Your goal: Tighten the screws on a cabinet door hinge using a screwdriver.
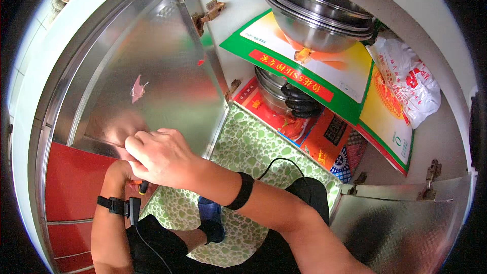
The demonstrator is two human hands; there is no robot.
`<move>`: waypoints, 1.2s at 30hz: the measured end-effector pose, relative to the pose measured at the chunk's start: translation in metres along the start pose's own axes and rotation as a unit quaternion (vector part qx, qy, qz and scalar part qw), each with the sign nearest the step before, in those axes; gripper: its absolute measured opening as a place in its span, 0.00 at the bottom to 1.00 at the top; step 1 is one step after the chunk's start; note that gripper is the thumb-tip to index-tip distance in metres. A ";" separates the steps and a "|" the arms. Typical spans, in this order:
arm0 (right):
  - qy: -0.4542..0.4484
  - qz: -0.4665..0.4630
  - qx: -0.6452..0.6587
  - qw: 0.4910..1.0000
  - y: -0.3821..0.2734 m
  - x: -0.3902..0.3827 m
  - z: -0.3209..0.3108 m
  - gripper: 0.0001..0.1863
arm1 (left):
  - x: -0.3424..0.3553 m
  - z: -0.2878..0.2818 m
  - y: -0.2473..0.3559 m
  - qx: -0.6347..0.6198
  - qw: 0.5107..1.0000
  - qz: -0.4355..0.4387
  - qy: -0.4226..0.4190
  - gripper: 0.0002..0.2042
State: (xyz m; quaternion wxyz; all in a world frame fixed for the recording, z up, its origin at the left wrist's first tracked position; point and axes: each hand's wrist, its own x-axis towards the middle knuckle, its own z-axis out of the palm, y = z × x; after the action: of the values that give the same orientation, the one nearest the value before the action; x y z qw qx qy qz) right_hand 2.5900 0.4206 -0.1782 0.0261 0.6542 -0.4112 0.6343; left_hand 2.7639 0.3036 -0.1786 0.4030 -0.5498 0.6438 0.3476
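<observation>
The open steel cabinet door (pixel 152 71) filled the upper left of the frame, walling off that side. At upper right, stacked steel bowls (pixel 317 18), coloured cardboard sheets (pixel 324 81) and a white plastic bag (pixel 406 81) crowded the shelves. The green-pebbled floor (pixel 248 147) in the centre lay open for passage.

Shiny brushed-metal cabinet door (pixel 152 76); glossy steel bowls (pixel 319 20); crinkled plastic bag (pixel 411 81).

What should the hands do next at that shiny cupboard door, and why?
Probably keep the tool steady and work along the door's lower edge. The right hand is pressed at that edge, covering most of the left hand, which seems to hold a small orange-and-black tool. The door stands open, so the edge is reachable.
</observation>
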 end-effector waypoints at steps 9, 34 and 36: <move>-0.020 -0.007 -0.081 0.997 -0.013 -0.021 -0.080 0.14 | -0.011 -0.001 0.022 0.011 1.000 0.012 0.003 0.15; 0.162 0.246 -0.351 0.889 0.026 -0.051 -0.262 0.22 | -0.027 0.002 0.144 0.107 0.980 0.160 0.058 0.17; 0.158 0.231 -0.324 0.904 0.028 -0.050 -0.259 0.23 | -0.032 0.002 0.148 0.102 0.980 0.164 0.056 0.17</move>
State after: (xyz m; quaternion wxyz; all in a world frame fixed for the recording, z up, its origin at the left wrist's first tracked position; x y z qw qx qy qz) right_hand 2.3719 0.5716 -0.1845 0.1536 0.3874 -0.7240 0.5496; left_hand 2.6198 0.3418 -0.1503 0.3575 -0.4111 0.7789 0.3106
